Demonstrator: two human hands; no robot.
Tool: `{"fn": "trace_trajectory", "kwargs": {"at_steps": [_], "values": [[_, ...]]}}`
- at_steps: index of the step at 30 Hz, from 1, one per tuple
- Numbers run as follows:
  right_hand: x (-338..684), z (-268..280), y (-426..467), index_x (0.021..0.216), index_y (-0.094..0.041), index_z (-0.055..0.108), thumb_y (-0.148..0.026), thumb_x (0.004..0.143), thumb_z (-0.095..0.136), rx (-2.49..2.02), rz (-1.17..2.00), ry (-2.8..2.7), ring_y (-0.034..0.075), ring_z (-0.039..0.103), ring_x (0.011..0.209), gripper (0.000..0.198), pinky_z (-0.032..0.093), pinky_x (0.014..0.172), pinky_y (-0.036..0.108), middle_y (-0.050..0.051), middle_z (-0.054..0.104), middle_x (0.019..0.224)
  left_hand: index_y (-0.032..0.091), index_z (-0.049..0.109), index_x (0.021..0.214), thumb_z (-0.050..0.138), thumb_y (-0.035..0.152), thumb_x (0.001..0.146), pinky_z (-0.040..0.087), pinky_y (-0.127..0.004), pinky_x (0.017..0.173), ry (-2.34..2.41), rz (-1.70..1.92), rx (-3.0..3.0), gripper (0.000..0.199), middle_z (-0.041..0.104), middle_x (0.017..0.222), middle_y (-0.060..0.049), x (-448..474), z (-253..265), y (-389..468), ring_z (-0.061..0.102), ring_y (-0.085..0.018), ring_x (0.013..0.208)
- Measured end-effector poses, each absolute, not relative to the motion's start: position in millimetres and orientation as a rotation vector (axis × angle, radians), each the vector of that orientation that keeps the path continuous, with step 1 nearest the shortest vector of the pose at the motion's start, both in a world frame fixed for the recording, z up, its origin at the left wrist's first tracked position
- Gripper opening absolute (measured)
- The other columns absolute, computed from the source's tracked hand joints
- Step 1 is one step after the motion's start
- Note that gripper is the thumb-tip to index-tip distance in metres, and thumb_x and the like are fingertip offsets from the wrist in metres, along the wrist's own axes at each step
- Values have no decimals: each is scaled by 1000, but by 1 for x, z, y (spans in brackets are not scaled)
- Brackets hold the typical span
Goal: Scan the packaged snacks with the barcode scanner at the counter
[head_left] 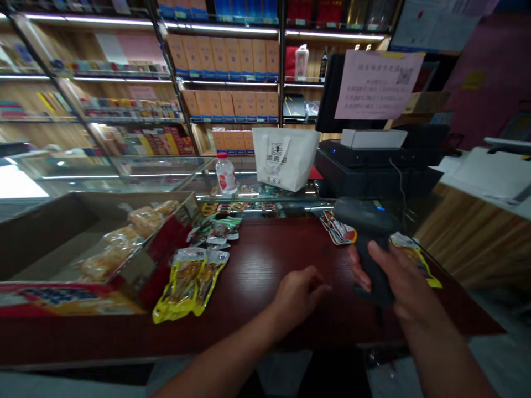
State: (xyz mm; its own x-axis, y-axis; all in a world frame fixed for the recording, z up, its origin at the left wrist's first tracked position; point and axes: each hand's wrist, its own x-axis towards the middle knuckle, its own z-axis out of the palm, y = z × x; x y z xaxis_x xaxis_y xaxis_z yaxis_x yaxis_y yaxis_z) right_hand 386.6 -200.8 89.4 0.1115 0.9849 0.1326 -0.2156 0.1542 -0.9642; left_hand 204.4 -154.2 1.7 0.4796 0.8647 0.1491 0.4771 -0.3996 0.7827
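My right hand (409,276) is wrapped round the handle of a dark handheld barcode scanner (365,218). The scanner is held above the right part of the reddish-brown counter (265,249) and looks blurred. My left hand (299,293) is over the middle of the counter, its fingers loosely curled in and nothing visible in them. Just behind the scanner lie several small printed snack packets (335,228). A yellow-edged snack packet (415,257) is partly hidden by my right hand. To the left of my left hand lie yellow vacuum-packed snack packets (193,282), with green-edged packets (218,229) behind them.
An open cardboard box (136,276) with wrapped bread (120,243) fills the counter's left side. On the glass case stand a capped bottle (225,174) and a white bag (284,157). A monitor with a pink notice (375,85) rises at the back right.
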Motion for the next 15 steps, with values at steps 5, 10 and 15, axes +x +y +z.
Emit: {"fn": "trace_trajectory", "kwargs": {"at_steps": [5,10,15], "values": [[355,102,-159,98,-19,62,-56,79,72,-821,1199,-1170,10,46,45,42,37,41,24,2,61,75,18,69,101,53,32,92,46,-35,90,1818,1012,2286,23,70,101,-11,82,16,-159,63,-26,98],[330,41,-122,106,-16,58,-55,81,71,-925,1241,-1197,8,48,47,48,38,40,21,-1,60,75,-1,57,127,49,30,93,42,-47,102,2504,674,2310,47,61,122,-25,-5,15,-161,55,-37,115],[323,1,-102,102,-13,59,-56,74,76,-956,1316,-1167,9,50,45,54,38,39,21,-1,61,71,-2,46,139,50,30,92,48,-44,91,2583,207,2198,57,64,113,-23,-19,15,-162,60,-36,104]]}}
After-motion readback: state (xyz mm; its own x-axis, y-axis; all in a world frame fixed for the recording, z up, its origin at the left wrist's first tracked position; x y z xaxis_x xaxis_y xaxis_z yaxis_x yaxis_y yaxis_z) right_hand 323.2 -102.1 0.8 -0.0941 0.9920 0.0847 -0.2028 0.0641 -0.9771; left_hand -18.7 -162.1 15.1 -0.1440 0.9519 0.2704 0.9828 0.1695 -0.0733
